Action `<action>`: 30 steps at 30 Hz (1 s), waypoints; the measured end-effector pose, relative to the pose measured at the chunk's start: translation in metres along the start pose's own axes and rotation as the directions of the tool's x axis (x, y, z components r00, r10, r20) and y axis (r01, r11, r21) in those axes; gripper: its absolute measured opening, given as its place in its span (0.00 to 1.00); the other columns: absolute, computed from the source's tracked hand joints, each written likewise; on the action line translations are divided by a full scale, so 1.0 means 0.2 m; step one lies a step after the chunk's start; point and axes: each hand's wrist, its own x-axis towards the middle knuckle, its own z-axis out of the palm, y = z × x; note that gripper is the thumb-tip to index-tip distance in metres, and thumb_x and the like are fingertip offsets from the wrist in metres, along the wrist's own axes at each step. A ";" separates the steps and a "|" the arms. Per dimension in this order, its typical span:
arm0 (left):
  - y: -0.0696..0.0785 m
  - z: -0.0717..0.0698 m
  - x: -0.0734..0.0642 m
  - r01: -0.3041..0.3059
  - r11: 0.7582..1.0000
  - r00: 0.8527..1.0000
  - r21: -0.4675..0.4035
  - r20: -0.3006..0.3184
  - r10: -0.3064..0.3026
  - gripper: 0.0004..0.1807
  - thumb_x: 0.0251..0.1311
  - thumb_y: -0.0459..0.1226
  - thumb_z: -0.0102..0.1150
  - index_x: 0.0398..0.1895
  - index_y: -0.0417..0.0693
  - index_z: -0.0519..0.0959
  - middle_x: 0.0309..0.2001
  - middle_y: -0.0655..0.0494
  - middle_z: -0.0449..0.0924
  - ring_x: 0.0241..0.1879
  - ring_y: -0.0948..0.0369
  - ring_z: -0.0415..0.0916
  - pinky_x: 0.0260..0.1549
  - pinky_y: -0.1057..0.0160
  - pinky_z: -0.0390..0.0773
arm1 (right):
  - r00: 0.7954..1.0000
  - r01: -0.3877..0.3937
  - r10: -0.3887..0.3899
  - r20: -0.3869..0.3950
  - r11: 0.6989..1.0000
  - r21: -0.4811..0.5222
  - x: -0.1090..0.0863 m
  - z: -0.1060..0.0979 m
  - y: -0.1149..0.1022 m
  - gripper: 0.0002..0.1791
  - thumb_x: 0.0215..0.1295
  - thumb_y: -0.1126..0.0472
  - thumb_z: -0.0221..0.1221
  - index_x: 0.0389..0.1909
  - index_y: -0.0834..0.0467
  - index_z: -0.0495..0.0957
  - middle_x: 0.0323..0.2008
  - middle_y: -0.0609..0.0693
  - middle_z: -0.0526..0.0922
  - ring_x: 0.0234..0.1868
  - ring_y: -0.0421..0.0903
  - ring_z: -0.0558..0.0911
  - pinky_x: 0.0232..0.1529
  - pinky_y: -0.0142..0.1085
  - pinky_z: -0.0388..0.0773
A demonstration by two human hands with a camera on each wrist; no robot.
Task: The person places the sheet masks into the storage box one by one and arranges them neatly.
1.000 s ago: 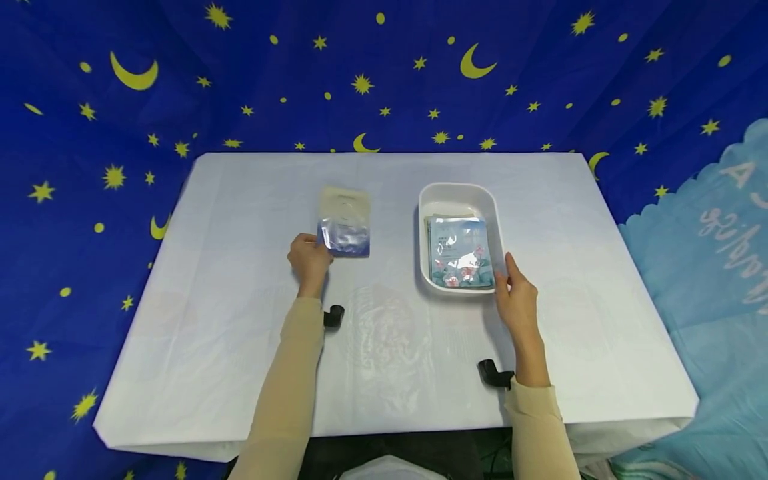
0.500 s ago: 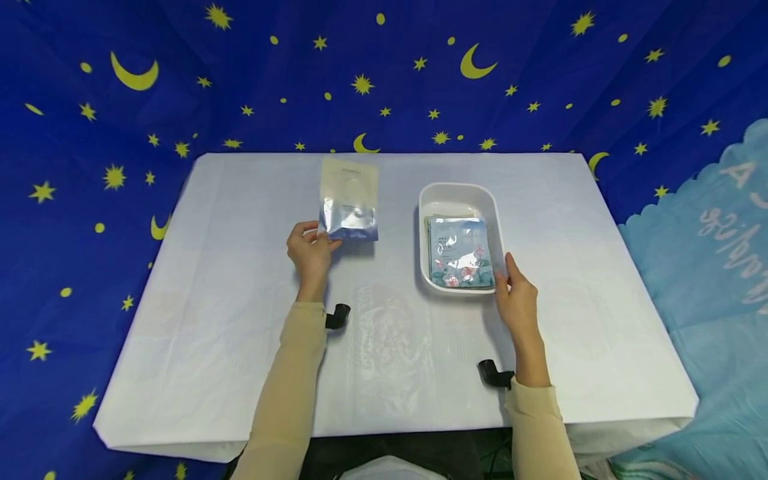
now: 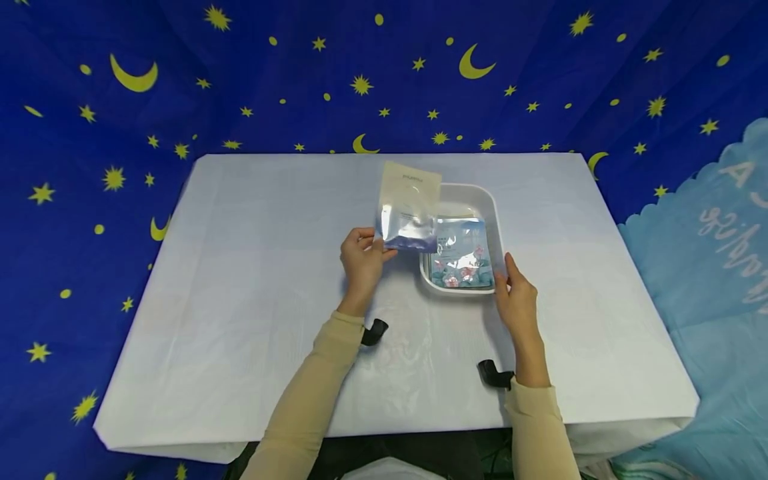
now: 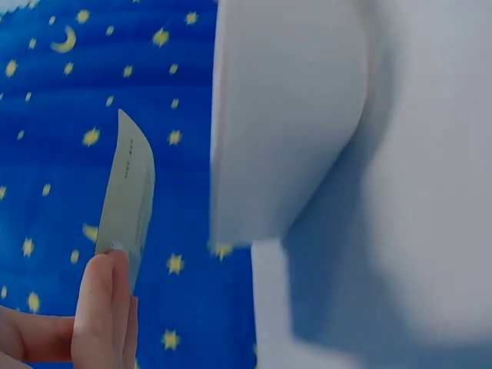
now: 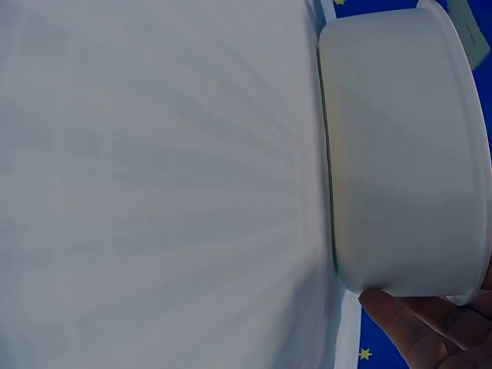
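My left hand (image 3: 363, 267) pinches a cream and shiny blue sheet mask packet (image 3: 409, 207) by its lower left corner. The packet is held raised and covers the left rim of a white plastic tub (image 3: 497, 220). In the left wrist view, the packet (image 4: 127, 192) appears nearly edge-on above the fingers. Inside the tub, a light blue packet with pink flowers (image 3: 461, 257) lies on top of other packets, of which only edges show. My right hand (image 3: 517, 297) grips the tub's near right corner. From the right wrist, fingers (image 5: 400, 327) are seen against the tub's outer wall (image 5: 407, 154).
The tub stands on a table with a white cover (image 3: 240, 280). A blue curtain with yellow stars and moons (image 3: 336, 73) hangs behind the table, and a light blue cloth (image 3: 714, 267) at the right. A black wrist mount (image 3: 375, 332) sits at the left wrist, another (image 3: 494, 375) at the right.
The left hand has lifted the sheet mask packet from the table and carried it right, to the tub's left side. My right hand and the tub have stayed put.
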 end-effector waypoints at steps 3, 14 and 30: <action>-0.04 0.06 -0.04 0.020 0.999 0.999 0.032 0.025 -0.021 0.07 0.60 0.17 0.46 0.39 0.26 0.71 0.34 0.36 0.75 0.24 0.45 0.83 0.31 0.60 0.88 | 1.000 0.009 -0.009 -0.006 1.000 0.001 0.00 0.00 0.00 0.26 0.72 0.67 0.50 0.68 0.73 0.62 0.61 0.73 0.71 0.52 0.71 0.79 0.49 0.61 0.79; -0.16 0.21 -0.17 -0.012 0.982 0.994 0.188 0.111 -0.009 0.09 0.64 0.21 0.48 0.46 0.25 0.72 0.43 0.28 0.76 0.32 0.40 0.84 0.32 0.62 0.88 | 1.000 0.009 -0.009 -0.007 1.000 0.011 0.00 0.00 0.00 0.26 0.71 0.68 0.50 0.68 0.72 0.63 0.60 0.73 0.72 0.51 0.70 0.80 0.48 0.60 0.80; -0.19 0.25 -0.22 -0.029 0.969 0.972 0.247 0.234 -0.030 0.14 0.64 0.24 0.55 0.52 0.26 0.73 0.44 0.31 0.79 0.36 0.45 0.86 0.34 0.67 0.87 | 1.000 0.026 -0.026 -0.012 1.000 -0.002 0.00 0.00 0.01 0.26 0.72 0.67 0.51 0.68 0.72 0.62 0.55 0.75 0.75 0.49 0.70 0.81 0.45 0.60 0.81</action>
